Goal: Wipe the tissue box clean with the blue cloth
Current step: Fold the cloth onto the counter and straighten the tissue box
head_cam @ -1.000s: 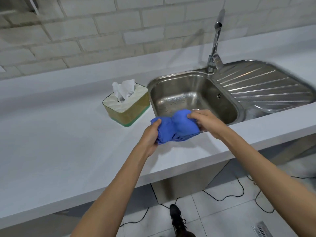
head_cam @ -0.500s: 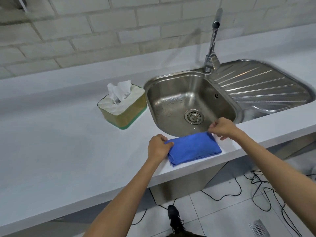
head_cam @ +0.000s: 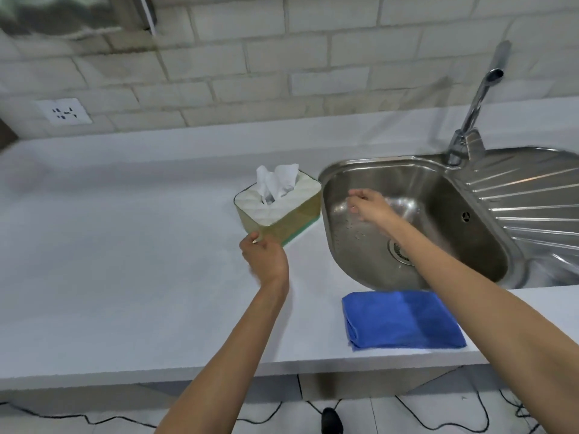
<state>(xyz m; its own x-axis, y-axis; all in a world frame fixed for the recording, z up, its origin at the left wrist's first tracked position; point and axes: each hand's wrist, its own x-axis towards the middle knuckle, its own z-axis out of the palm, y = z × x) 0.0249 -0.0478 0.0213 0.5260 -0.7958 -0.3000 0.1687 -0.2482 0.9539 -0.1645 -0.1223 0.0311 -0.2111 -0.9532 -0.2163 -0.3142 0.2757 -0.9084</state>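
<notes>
The tissue box [head_cam: 283, 214], olive-sided with a white quilted top and a tissue sticking up, stands on the white counter [head_cam: 125, 245] just left of the sink. My left hand [head_cam: 264, 261] is at the box's near corner, fingers loosely curled, one fingertip touching or almost touching it. My right hand [head_cam: 368, 206] hovers over the sink basin, to the right of the box, fingers apart, empty and blurred by motion. The blue cloth [head_cam: 402, 319] lies folded flat near the counter's front edge, below the sink, with neither hand on it.
A steel sink [head_cam: 438, 189] with a drainboard [head_cam: 532, 198] and a tall tap [head_cam: 473, 111] fills the right side. A brick wall with a socket [head_cam: 64, 111] runs behind. Cables [head_cam: 282, 415] lie on the tiled floor below the counter.
The cloth was laid folded on the counter, then both hands let go of it. Both have moved up toward the tissue box. The view has shifted left.
</notes>
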